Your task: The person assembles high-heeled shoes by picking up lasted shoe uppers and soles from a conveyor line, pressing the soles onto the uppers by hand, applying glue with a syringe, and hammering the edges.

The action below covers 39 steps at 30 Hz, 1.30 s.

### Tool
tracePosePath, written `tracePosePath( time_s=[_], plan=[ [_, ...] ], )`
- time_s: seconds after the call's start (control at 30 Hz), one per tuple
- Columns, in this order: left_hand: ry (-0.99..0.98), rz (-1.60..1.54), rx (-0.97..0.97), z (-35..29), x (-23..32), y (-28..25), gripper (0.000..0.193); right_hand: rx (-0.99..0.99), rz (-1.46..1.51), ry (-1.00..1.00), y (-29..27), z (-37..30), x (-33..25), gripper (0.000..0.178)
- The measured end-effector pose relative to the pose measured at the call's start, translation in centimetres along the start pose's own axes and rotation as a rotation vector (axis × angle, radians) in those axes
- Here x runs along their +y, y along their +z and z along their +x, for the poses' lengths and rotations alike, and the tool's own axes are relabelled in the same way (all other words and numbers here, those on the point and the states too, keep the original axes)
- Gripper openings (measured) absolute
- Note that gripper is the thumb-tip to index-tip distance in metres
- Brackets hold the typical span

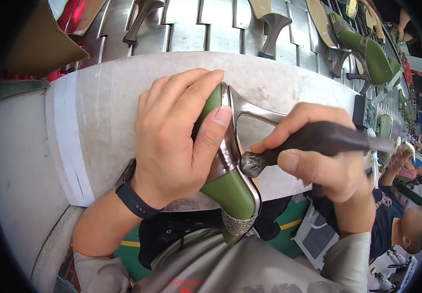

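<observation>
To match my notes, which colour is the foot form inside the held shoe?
The foot form is green; the head view shows it best.

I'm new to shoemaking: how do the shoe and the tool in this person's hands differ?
The shoe is mainly green and shiny metallic; the tool is mostly dark. The shoe has a slender heel, the tool a rounded head. The left hand wraps over the shoe; the right hand grips the tool. Both are held.

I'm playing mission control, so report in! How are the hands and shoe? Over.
Left hand holding shoe. Right hand gripping tool, tip at shoe's edge. Shoe on its side, heel pointing right. In the way: left hand covers part of shoe.
</observation>
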<state>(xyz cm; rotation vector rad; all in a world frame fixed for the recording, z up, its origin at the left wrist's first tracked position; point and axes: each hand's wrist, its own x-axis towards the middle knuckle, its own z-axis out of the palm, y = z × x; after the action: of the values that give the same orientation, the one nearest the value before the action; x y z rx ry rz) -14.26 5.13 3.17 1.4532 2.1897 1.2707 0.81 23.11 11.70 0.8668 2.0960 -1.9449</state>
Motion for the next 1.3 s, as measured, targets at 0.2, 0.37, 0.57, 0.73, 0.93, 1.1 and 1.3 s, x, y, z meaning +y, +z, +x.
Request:
tracePosePath(
  time_s=[0.2,0.37,0.57,0.73,0.93,1.1,1.3],
  plan=[
    [0.067,-0.048,0.071,-0.1,-1.0,0.6,0.037,0.317,0.143,-0.467,2.2,-2.8,4.3,0.045],
    [0.060,-0.092,0.092,0.1,-0.6,0.6,0.035,0.438,0.476,-0.782,-0.4,-4.3,1.8,0.052],
    [0.049,-0.066,0.095,-0.1,-0.6,1.0,0.034,0.430,0.349,-0.196,3.3,-2.1,2.0,0.036],
    [0.070,-0.045,0.099,-0.1,-0.4,0.5,0.034,0.548,0.467,-0.294,4.6,-1.2,2.0,0.032],
    [0.095,-0.038,0.095,0.1,-0.2,0.5,0.035,0.345,0.308,-0.193,2.1,1.0,-1.2,0.035],
    [0.096,-0.061,0.095,0.1,0.5,0.1,0.036,0.305,0.313,-0.275,2.5,-0.6,-0.1,0.035],
    [0.088,-0.137,0.112,-0.2,0.2,0.7,0.032,0.177,0.482,-0.248,1.0,-3.5,2.4,0.033]
  ],
)
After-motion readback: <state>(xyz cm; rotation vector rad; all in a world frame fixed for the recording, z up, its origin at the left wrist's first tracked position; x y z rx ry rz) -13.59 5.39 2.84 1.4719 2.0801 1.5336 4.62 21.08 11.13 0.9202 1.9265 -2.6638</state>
